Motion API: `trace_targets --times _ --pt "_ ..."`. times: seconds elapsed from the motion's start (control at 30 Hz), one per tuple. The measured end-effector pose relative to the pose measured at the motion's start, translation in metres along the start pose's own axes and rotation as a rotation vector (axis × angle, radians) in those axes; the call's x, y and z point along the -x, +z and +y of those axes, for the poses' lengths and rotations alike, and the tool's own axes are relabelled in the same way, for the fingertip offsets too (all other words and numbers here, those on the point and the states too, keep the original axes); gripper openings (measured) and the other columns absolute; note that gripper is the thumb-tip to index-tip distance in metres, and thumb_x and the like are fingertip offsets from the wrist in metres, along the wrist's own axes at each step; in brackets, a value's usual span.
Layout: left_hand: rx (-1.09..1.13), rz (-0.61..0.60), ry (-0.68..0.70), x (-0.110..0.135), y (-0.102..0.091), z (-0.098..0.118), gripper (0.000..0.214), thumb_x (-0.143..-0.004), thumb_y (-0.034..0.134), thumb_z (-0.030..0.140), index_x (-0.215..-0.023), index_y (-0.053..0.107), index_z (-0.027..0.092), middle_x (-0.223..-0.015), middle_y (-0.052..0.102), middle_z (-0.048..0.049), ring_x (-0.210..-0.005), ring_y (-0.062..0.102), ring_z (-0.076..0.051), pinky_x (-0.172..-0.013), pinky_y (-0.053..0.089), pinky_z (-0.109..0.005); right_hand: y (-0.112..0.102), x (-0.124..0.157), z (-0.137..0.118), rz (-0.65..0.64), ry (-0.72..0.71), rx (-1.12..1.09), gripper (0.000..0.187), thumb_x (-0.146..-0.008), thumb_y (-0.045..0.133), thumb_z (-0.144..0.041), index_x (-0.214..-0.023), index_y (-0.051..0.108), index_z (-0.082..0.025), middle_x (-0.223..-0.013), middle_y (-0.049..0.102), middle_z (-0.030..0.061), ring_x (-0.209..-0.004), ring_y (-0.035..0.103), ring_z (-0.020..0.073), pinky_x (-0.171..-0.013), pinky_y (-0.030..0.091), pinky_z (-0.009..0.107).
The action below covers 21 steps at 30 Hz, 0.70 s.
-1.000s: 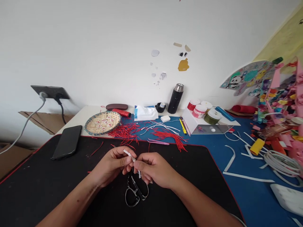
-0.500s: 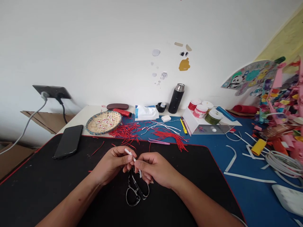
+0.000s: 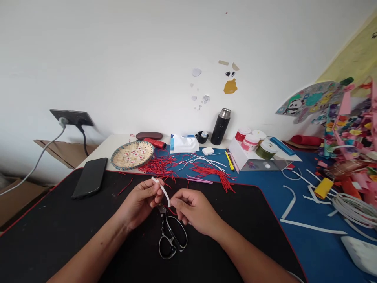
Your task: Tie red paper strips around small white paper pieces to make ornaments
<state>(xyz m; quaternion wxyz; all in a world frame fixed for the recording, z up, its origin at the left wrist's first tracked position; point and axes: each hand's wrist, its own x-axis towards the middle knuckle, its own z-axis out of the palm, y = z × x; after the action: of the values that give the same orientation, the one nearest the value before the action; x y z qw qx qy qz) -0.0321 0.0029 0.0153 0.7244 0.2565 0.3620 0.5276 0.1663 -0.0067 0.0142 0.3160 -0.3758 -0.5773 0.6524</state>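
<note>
My left hand [image 3: 140, 200] and my right hand [image 3: 193, 210] meet above a black mat [image 3: 59, 232], both pinched on a short white strip [image 3: 161, 190] that curves between their fingertips. The strip's upper end sticks out above my left thumb. A pair of black-handled scissors [image 3: 170, 234] lies on the mat just below the hands, handles toward me. Red strips [image 3: 159, 165] and thin white strips [image 3: 203, 159] are scattered beyond the hands.
A black phone [image 3: 90, 182] lies at the mat's left. A woven basket [image 3: 133, 155], a tissue pack [image 3: 183, 143], a black flask [image 3: 220, 126], tape rolls [image 3: 255, 141] and a yellow pen [image 3: 229, 160] stand further back. Colourful paper craft [image 3: 350, 129] and white strips [image 3: 312, 226] fill the blue cloth on the right.
My right hand has slid down the white strip, so more of it shows, curved between the hands. The view has shifted slightly.
</note>
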Motion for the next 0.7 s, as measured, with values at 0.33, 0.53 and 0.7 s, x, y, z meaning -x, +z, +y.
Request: trace_targets --times 0.33,0.53,0.7 --pt "0.034 0.004 -0.148 0.000 -0.002 -0.006 0.031 -0.060 0.100 0.017 -0.083 0.082 0.008 -0.063 0.068 -0.0011 -0.050 0.060 -0.006 -0.043 0.047 -0.010 0.001 0.001 0.005 0.160 -0.210 0.309 0.017 -0.091 0.072 -0.028 -0.106 0.070 -0.022 -0.069 0.059 -0.0048 -0.062 0.053 0.0116 -0.061 0.040 0.024" --pt "0.001 -0.009 -0.180 -0.001 -0.003 -0.009 0.034 -0.059 0.101 0.021 -0.083 0.081 0.008 -0.063 0.069 -0.0017 -0.050 0.060 -0.006 -0.043 0.047 -0.010 0.001 0.003 0.006 0.182 -0.254 0.360 0.017 -0.093 0.070 -0.030 -0.109 0.070 -0.024 -0.070 0.059 -0.0042 -0.061 0.052 0.0120 -0.060 0.039 0.024" --pt "-0.073 -0.051 -0.170 -0.001 -0.003 -0.011 0.032 -0.062 0.100 0.026 -0.079 0.080 0.008 -0.063 0.067 -0.0008 -0.049 0.057 -0.005 -0.043 0.044 -0.010 0.001 0.004 0.003 0.182 -0.269 0.343 0.015 -0.094 0.069 -0.034 -0.102 0.072 -0.022 -0.068 0.060 -0.0035 -0.061 0.053 0.0116 -0.058 0.039 0.024"
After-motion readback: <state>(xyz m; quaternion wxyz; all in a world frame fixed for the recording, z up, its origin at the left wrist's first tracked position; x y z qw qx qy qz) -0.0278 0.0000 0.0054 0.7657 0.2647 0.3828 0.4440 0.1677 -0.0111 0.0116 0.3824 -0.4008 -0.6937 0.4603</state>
